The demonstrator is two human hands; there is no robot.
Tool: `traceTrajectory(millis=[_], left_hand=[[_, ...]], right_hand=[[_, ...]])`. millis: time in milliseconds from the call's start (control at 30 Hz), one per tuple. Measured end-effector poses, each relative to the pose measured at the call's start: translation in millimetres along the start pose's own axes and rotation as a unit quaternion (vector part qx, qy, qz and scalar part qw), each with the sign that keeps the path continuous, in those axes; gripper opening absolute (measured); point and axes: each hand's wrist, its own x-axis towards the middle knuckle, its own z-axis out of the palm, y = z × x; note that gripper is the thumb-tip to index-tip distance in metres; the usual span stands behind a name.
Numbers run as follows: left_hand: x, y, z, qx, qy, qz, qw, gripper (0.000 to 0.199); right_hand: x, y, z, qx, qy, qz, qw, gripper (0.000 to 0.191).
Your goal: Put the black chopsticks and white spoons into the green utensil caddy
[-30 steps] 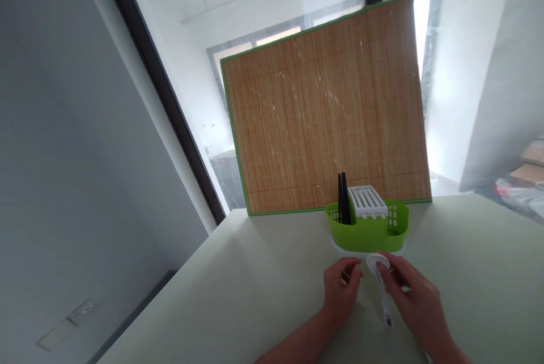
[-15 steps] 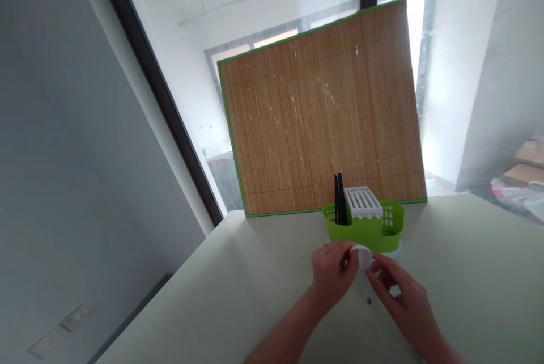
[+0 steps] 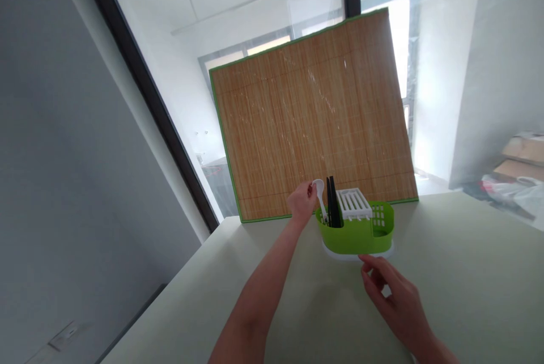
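My left hand (image 3: 302, 200) pinches a white spoon (image 3: 319, 189) by its bowl end, bowl up and handle down. The spoon's handle reaches into the left compartment of a green utensil holder (image 3: 355, 241), beside black chopsticks (image 3: 333, 202) standing upright there. A white slatted rack (image 3: 353, 204) covers the holder's middle. In front of the holder, my right hand (image 3: 393, 296) hovers with bent fingers, thumb and forefinger slightly apart, and nothing between them.
The holder rests on a white base on the pale table (image 3: 323, 301). Behind it a bamboo mat (image 3: 314, 120) with green edging leans upright against the glass. Cardboard boxes (image 3: 525, 151) and plastic bags lie beyond the table at the right.
Both hands were together on the spoon in front of the holder. The right hand has let go; the left has carried the spoon up and left, its handle now inside the left compartment.
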Motion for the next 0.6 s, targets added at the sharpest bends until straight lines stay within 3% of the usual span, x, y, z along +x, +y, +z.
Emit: traceTrajectory(millis=[133,333,600], left_hand=[[-9,-11,20.1,0.056,-0.07,-0.031,0.995,0.029],[-17,-20,39.1,0.074,-0.113,-0.056,0.989,0.028],[-23,-21,44.1,0.081,-0.146,-0.067,0.984,0.03]], right_hand=[[1,-1,0,-0.012,-0.011,-0.017,1.0,0.026],[3,-4,-1,-0.043,-0.022,-0.045,0.998,0.024],[3,-1,0,-0.059,-0.048,-0.03,0.997,0.019]])
